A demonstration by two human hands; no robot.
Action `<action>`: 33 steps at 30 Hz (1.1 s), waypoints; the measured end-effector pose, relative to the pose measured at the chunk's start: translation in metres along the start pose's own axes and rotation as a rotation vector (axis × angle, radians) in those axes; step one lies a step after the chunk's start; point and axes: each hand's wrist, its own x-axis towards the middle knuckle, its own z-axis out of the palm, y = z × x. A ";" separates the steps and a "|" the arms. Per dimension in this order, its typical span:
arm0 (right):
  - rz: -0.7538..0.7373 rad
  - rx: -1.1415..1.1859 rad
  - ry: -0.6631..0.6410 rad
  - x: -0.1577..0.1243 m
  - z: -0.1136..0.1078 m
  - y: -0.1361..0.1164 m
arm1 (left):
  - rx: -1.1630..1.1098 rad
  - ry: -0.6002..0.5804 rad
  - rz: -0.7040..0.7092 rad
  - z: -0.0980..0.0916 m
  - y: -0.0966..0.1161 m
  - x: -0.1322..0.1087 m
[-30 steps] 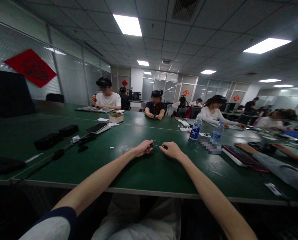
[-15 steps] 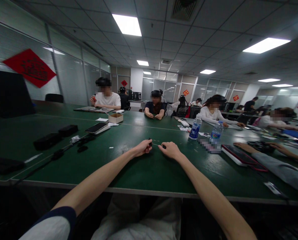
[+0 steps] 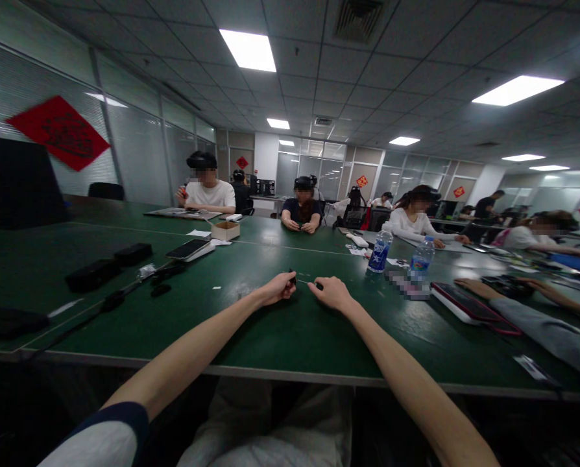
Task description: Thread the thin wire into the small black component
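While the left hand (image 3: pixel 277 289) pinches a small dark piece (image 3: pixel 292 280) and the right hand (image 3: pixel 331 292) a second piece (image 3: pixel 318 286), a thin, light strand (image 3: pixel 305 281) spans between them over the counter (image 3: pixel 294 344), easiest held by those pieces.

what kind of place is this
Probably a shared office workroom: a long dark-green work table, people in black headsets seated along it, and a white tiled ceiling with fluorescent panels above glass partitions with blinds.

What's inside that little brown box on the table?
The small cardboard box on the green table looks open on top. Something dark shows inside it, but it is too small to tell what. The box's walls hide anything lower down.
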 end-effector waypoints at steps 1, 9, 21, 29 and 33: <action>0.006 -0.009 -0.010 0.000 0.000 -0.001 | -0.001 0.002 -0.004 0.000 0.000 0.000; -0.001 -0.013 -0.011 0.001 0.001 0.001 | 0.003 -0.005 -0.011 0.002 0.004 -0.005; 0.002 -0.009 -0.016 0.000 0.000 0.001 | -0.001 -0.011 -0.009 -0.002 0.000 0.000; -0.013 -0.006 0.000 0.001 0.003 0.002 | -0.008 -0.018 -0.003 -0.003 0.000 0.001; 0.032 -0.011 0.005 0.003 0.006 0.006 | 0.038 -0.048 0.039 0.000 -0.001 -0.001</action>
